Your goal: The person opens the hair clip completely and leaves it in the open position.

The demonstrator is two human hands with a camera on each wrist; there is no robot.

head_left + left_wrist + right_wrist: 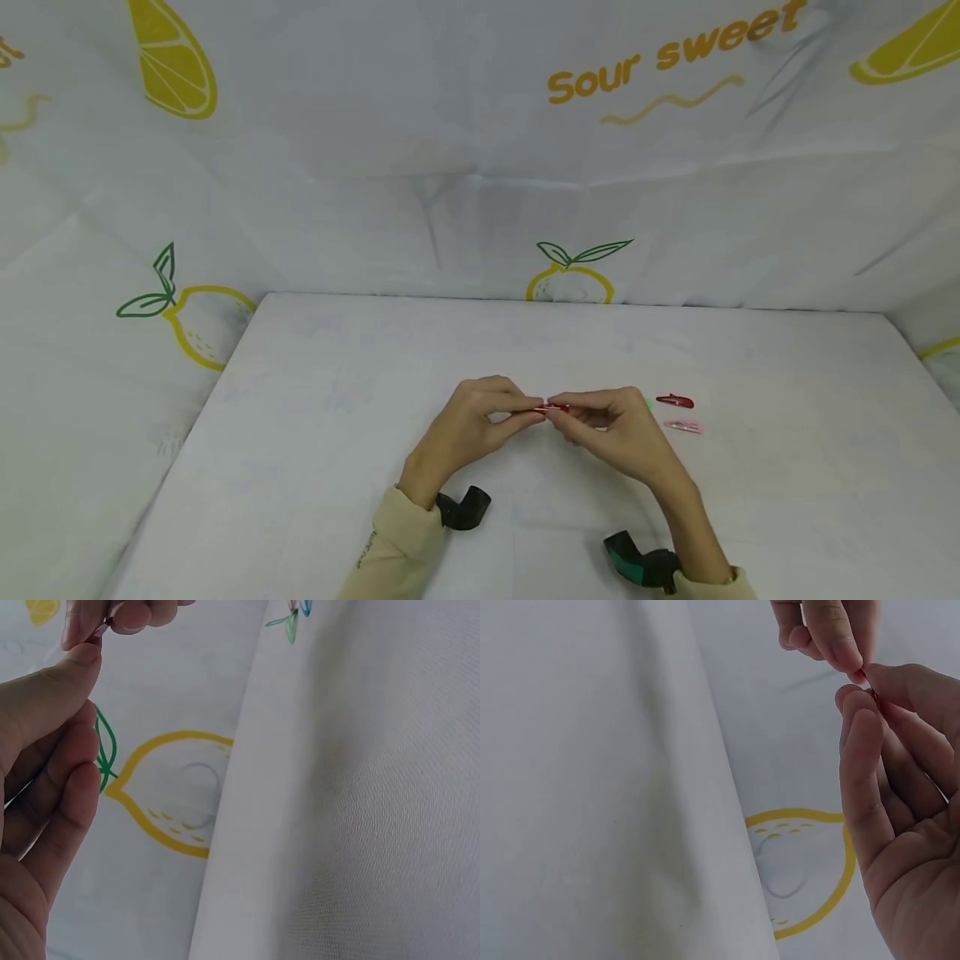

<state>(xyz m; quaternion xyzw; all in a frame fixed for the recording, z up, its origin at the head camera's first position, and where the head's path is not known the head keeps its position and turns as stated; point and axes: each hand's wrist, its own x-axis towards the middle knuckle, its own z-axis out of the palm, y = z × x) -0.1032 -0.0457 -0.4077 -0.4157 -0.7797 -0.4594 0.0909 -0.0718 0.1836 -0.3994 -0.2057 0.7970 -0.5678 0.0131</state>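
Note:
Between both hands, over the middle of the white table, is a red snap hair clip (553,408). My left hand (480,421) pinches one end of it between thumb and forefinger. The other end sits between the thumb and forefinger of my right hand (611,429). In the right wrist view a thin red edge of the clip (871,688) shows between the fingertips; the rest is covered by fingers. Right of my right hand lie another red hair clip (676,401) and a pink hair clip (683,427). A bit of something green (648,403) peeks out behind that hand.
The white table (337,358) stretches wide around the hands. Behind it hangs a white cloth (360,225) printed with lemons and lettering. A black wrist device (465,508) sits at the left wrist, and a black and green one (637,562) at the right.

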